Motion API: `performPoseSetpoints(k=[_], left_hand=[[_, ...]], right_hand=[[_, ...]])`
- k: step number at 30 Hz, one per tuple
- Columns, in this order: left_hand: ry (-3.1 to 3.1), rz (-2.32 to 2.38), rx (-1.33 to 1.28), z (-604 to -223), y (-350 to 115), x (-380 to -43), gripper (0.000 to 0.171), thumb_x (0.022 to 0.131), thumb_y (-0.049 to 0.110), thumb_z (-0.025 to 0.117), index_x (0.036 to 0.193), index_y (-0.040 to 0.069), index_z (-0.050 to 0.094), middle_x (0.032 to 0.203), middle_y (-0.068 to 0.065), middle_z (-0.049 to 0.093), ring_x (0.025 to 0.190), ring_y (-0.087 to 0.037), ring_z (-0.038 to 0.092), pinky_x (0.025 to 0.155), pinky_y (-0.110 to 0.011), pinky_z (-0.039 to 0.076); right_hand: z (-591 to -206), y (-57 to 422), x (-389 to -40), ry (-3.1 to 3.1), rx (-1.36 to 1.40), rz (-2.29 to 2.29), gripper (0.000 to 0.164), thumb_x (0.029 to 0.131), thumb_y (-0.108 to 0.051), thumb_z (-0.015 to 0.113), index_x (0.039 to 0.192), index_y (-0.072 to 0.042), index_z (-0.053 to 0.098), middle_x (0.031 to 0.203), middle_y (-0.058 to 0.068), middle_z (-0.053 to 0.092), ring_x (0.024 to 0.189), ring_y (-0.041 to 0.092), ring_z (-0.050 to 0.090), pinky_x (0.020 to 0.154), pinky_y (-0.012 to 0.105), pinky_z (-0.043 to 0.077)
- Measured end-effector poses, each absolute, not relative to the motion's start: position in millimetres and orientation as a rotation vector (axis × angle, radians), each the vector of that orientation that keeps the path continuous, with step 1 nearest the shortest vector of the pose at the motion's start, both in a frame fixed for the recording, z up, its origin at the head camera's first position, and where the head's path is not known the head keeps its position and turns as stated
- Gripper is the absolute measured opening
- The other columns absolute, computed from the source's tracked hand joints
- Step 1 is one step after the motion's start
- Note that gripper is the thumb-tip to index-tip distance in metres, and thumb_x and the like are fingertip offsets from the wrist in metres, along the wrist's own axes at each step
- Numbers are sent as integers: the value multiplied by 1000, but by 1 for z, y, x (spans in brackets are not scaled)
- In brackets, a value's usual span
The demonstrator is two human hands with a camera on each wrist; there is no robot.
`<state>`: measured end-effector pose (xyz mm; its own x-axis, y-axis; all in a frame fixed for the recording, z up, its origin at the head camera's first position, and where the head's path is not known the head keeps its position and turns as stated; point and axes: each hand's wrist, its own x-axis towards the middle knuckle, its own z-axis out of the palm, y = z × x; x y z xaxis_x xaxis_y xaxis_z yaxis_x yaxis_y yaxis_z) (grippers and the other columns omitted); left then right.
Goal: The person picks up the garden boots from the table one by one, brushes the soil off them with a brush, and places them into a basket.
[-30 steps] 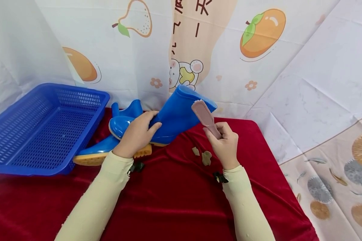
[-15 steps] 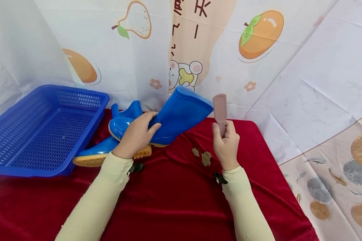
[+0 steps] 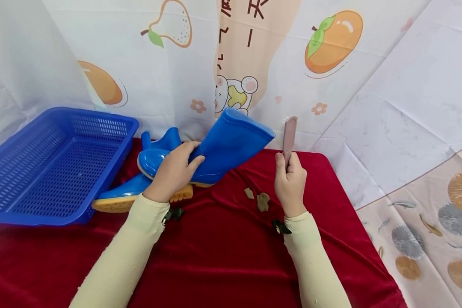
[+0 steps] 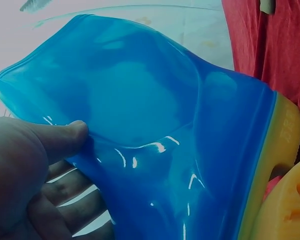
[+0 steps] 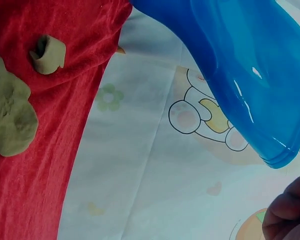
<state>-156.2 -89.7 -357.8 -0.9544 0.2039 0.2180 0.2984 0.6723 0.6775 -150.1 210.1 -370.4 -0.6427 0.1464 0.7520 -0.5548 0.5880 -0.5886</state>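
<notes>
My left hand (image 3: pixel 175 173) grips a blue rain boot (image 3: pixel 232 143) at its ankle, with the shaft slanting up to the right. In the left wrist view, the thumb lies on the front of the boot (image 4: pixel 140 100) and the fingers curl behind it. Upright in my right hand (image 3: pixel 290 186) is a pink-handled brush (image 3: pixel 290 134), its white bristles facing left, just right of the boot's top opening. The right wrist view catches only curled fingers (image 5: pixel 290 210) at the lower right, below the boot top. A second blue boot (image 3: pixel 128 188) with a yellow sole lies underneath, on its side.
A blue plastic basket (image 3: pixel 100 188) stands at the left. Two greenish-brown clay-like pieces, a larger one (image 3: pixel 263 202) and a smaller one (image 3: pixel 249 193), lie on the red cloth (image 3: pixel 223 239). Close behind hangs a fruit-printed curtain (image 3: pixel 277 64).
The right hand has moved the brush rightward, from in front of the boot's opening to beside it, and turned it upright and edge-on. The left hand and boot have hardly moved.
</notes>
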Motion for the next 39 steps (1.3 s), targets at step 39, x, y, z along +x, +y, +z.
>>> performPoseSetpoints(k=[39], left_hand=[[-2346,-1198,-292,-341,-97,-149,36,102,19,67,134,3,66,127,-18,71,117,-37,68,99,-60,54]], right_hand=[[-361,217,-152,-1840,418,1040,9,90,-7,78,91,1,74,76,13,66,61,19,49,60,20,37]])
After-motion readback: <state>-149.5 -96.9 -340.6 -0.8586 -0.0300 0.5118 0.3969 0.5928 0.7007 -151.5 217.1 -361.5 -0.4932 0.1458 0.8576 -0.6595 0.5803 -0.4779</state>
